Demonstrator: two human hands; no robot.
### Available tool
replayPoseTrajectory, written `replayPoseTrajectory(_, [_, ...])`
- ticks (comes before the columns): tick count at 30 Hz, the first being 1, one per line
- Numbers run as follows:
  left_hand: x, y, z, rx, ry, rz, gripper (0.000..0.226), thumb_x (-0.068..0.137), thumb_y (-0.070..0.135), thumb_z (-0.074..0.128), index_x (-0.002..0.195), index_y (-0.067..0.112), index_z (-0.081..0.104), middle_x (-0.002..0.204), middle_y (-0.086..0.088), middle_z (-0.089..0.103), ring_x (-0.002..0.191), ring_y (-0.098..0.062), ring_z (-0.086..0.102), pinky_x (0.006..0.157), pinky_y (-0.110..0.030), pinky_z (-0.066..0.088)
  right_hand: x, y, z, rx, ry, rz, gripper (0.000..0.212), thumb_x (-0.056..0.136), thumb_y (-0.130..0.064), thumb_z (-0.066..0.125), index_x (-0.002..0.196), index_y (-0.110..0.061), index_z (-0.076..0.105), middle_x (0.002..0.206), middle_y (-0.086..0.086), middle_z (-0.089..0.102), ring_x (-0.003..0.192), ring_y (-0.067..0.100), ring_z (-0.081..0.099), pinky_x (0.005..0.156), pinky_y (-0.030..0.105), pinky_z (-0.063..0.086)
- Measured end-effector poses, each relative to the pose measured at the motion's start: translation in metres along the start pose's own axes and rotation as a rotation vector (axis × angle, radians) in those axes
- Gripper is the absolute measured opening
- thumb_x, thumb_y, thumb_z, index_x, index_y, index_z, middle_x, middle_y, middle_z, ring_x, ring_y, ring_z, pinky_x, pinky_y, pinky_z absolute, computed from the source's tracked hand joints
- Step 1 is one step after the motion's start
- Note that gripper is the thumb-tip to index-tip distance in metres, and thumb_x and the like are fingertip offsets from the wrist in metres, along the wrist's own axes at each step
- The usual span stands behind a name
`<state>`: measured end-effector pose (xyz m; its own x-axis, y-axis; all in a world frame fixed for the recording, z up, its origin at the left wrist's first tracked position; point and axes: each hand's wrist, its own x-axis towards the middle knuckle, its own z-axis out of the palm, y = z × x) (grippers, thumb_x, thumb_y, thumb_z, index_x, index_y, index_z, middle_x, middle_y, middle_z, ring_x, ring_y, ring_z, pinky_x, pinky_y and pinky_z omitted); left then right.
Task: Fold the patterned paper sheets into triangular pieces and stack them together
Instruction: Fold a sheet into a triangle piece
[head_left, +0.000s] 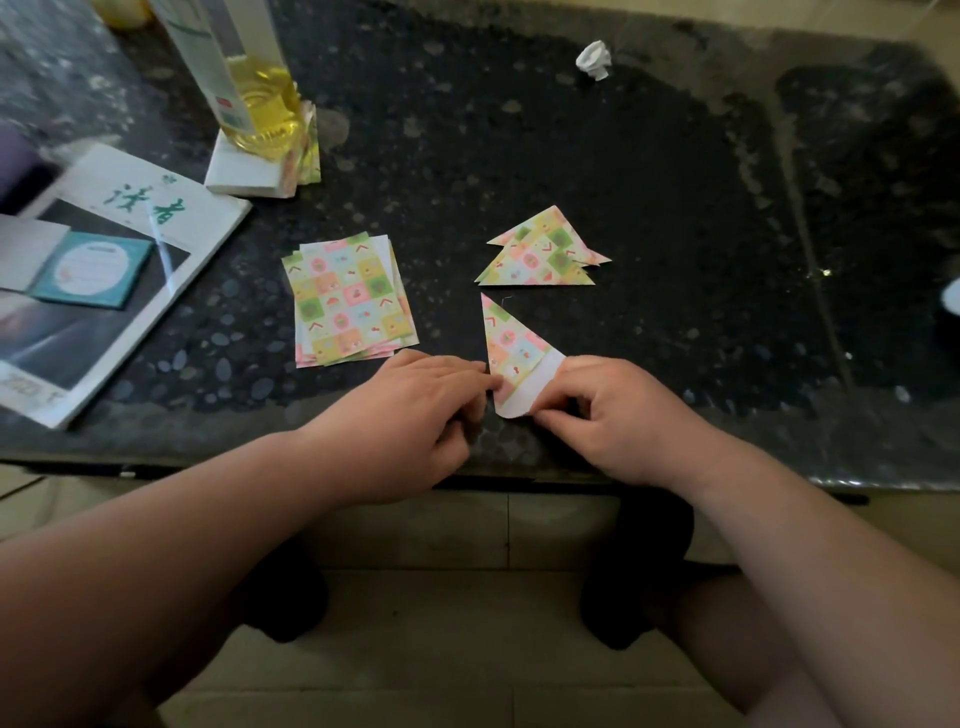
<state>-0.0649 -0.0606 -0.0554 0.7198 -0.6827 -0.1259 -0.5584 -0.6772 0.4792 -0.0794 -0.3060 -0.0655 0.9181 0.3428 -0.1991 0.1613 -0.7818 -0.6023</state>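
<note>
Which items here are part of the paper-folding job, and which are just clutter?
In the job: half-folded patterned paper sheet, held by the left hand and right hand; stack of flat patterned paper sheets; pile of folded patterned paper triangles.

Lying about: crumpled white paper ball; white magazine with green lettering; teal square card on it; clear bottle of yellow liquid; white pad beneath it.
</note>
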Motion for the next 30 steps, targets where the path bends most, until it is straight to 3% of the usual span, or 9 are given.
replayPoseTrajectory(2, [-0.001,-0.005,-0.001,0.009,-0.042,-0.01,0.044,0.091,0.026,0.05,0.135,0.033,0.055,0.152,0.013,0.049,0.146,-0.007,0.037,0.118,-0.025,0.021,0.001,-0.003,0.0,0.016,-0.001,0.058,0.007,0.092,-0.029,0.074,0.094,-0.027,0.08,0.09,-0.015,0.068,0.086,0.005,0.063,0.079,0.032,0.054])
replayPoseTrajectory(4, [-0.003,-0.007,-0.001,0.055,-0.081,0.007,0.059,0.097,0.028,0.053,0.154,0.036,0.04,0.16,0.016,0.037,0.15,-0.004,0.025,0.119,-0.022,0.012,0.003,-0.008,-0.001,0.076,-0.005,0.129,0.005,0.091,-0.029,0.076,0.091,-0.026,0.08,0.084,-0.017,0.069,0.083,0.001,0.064,0.074,0.021,0.051])
replayPoseTrajectory(7, [-0.005,-0.005,0.003,0.159,-0.141,0.079,0.057,0.104,0.047,0.044,0.159,0.038,0.029,0.167,0.021,0.014,0.154,0.0,0.002,0.124,-0.028,-0.002,0.006,-0.014,-0.003,0.138,-0.033,0.206,0.004,0.088,-0.029,0.08,0.086,-0.026,0.081,0.078,-0.016,0.072,0.08,-0.003,0.064,0.065,0.01,0.047])
replayPoseTrajectory(9, [-0.008,-0.005,0.007,0.211,-0.194,0.067,0.066,0.103,0.057,0.041,0.161,0.038,0.018,0.168,0.022,0.001,0.15,0.002,-0.013,0.117,-0.023,-0.016,0.009,-0.016,-0.005,0.138,-0.058,0.24,0.004,0.087,-0.028,0.081,0.084,-0.026,0.081,0.076,-0.015,0.072,0.078,-0.004,0.064,0.062,0.008,0.047])
replayPoseTrajectory(11, [-0.01,-0.006,0.009,0.238,-0.201,0.076,0.071,0.101,0.062,0.039,0.162,0.037,0.011,0.168,0.022,-0.005,0.151,0.0,-0.017,0.114,-0.023,-0.02,0.01,-0.017,-0.006,0.149,-0.069,0.266,0.005,0.087,-0.027,0.082,0.083,-0.024,0.081,0.073,-0.013,0.073,0.076,-0.003,0.065,0.061,0.008,0.047])
replayPoseTrajectory(18, [-0.012,-0.008,0.008,0.209,-0.187,0.072,0.074,0.101,0.063,0.04,0.162,0.039,0.007,0.167,0.023,-0.006,0.152,0.0,-0.017,0.116,-0.023,-0.019,0.014,-0.025,-0.009,0.148,-0.09,0.37,0.014,0.091,-0.028,0.077,0.078,-0.022,0.078,0.065,-0.012,0.073,0.062,0.003,0.066,0.056,0.016,0.047])
replayPoseTrajectory(24, [-0.018,-0.001,0.014,0.278,-0.157,0.08,0.079,0.099,0.065,0.035,0.163,0.035,0.002,0.169,0.013,-0.008,0.156,-0.013,-0.012,0.12,-0.033,-0.015,0.02,-0.035,-0.015,0.21,-0.153,0.484,0.019,0.093,-0.025,0.073,0.075,-0.019,0.077,0.062,-0.003,0.074,0.042,0.002,0.054,0.052,0.024,0.044])
replayPoseTrajectory(30, [-0.024,0.01,0.035,0.368,-0.111,0.017,0.087,0.093,0.07,0.031,0.164,0.023,0.01,0.172,-0.003,0.004,0.158,-0.027,0.001,0.127,-0.051,0.006,0.023,-0.039,-0.014,0.322,-0.118,0.593,0.014,0.089,-0.02,0.077,0.078,-0.011,0.077,0.061,0.005,0.073,0.035,0.009,0.044,0.039,0.022,0.035])
